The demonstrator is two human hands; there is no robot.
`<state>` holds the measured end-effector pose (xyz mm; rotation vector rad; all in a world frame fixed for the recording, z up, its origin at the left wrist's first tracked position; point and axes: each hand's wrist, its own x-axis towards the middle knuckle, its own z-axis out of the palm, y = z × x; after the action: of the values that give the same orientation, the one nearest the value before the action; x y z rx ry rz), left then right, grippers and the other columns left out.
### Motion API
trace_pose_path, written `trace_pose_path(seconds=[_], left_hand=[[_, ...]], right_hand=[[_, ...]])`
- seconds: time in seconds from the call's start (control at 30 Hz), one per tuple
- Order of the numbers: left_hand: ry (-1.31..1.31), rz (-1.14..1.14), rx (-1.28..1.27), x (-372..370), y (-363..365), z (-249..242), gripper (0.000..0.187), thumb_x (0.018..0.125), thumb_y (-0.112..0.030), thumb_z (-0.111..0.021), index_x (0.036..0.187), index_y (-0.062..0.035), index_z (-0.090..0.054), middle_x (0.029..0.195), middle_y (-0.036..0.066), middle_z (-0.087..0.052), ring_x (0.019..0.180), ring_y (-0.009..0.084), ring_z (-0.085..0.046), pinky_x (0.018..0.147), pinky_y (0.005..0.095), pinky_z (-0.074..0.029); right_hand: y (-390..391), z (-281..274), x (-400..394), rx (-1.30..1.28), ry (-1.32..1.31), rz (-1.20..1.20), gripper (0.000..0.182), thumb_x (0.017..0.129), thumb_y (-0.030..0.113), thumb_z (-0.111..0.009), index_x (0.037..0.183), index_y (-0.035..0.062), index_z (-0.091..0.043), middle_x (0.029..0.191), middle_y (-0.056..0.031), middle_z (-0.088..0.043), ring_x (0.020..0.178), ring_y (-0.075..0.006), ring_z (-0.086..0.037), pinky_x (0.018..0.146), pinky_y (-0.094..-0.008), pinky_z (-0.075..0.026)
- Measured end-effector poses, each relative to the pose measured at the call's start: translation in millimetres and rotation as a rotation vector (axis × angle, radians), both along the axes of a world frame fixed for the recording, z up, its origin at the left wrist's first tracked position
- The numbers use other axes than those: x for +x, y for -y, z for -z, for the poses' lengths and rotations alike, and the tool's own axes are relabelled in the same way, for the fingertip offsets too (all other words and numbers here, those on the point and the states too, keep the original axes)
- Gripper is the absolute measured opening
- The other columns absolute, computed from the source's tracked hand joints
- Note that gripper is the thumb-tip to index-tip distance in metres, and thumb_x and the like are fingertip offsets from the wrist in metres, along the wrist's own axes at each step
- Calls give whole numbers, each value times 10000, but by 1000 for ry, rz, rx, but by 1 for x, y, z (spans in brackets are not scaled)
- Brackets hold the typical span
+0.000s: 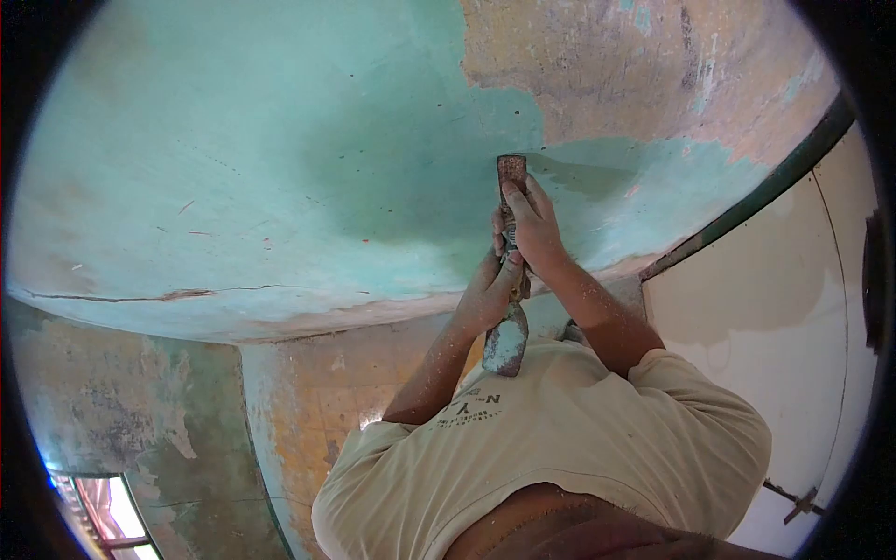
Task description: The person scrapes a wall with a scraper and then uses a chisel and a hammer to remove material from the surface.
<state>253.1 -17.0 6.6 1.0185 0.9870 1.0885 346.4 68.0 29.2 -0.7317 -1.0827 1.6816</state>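
Note:
Both my hands are closed one above the other around a scraper (511,168), held close to the peeling turquoise wall (401,177). My right hand (537,222) is the upper one, its thumb and fingers lying along the tool just below the rust-brown flat end. Lower down, my left hand (490,291) wraps the middle part. Below it a broad flat blade (505,345), smeared with pale turquoise paint, sticks out toward my shirt. The fingers hide where the blade joins the rest. Whitish dust covers both hands and forearms.
Bare brownish plaster (607,65) shows above and to the right of the tool. A long crack (187,295) runs along the wall's lower left. A dark green strip (747,201) borders a cream panel (747,280). At bottom left is a bright barred window (117,513).

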Motion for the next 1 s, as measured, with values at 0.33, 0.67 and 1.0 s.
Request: trace_pose_path(seconds=[0.33,0.67,1.0], left_hand=[[-25,9,-11,-4,-2,-5,400,1011,-385,-386,1098,3,-432,820,60,-549,707,135,-543,632,276,-441],[85,273,-91,-21,-16,6,348,1018,-354,-375,987,-16,-453,779,66,-551,699,154,-558,645,306,-448],[-100,183,-215,-27,-13,-18,374,1013,-373,-381,986,-9,-463,740,60,-534,665,143,-544,605,283,-434]], right_hand=[[-1,-7,-4,11,17,4,123,996,205,-426,979,84,-427,578,-34,-473,411,-122,-446,371,-276,-390],[-2,-17,-4,27,129,42,135,1004,195,-403,962,68,-423,565,-27,-450,420,-94,-430,357,-255,-386],[-3,-7,-16,-43,-37,52,158,1003,219,-420,929,80,-411,555,-27,-437,386,-113,-411,352,-267,-379]])
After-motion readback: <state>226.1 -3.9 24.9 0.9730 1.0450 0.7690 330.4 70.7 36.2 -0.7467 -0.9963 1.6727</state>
